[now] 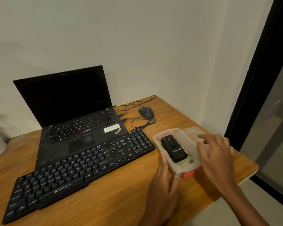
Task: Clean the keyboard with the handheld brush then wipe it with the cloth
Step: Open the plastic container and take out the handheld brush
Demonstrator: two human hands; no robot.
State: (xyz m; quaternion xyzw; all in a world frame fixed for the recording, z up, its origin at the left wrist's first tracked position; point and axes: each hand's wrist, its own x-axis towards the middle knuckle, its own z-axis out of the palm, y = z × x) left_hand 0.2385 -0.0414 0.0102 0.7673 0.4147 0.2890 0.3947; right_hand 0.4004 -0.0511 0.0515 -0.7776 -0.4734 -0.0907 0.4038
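The long black plastic keyboard point(75, 170), marked ZEBRONICS, lies in front of a black ThinkPad laptop point(75, 115). Right of the keyboard, the left hand point(163, 185) steadies a clear plastic box point(185, 167) with straight fingers; the right hand point(214, 154) hovers over it, fingers relaxed.

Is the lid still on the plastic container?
No. The plastic container is open, the black device showing inside it, and the lid lies on the table behind it.

left hand point(163, 180) — thin ring on one finger | right hand point(214, 154) — bare, no sleeve showing
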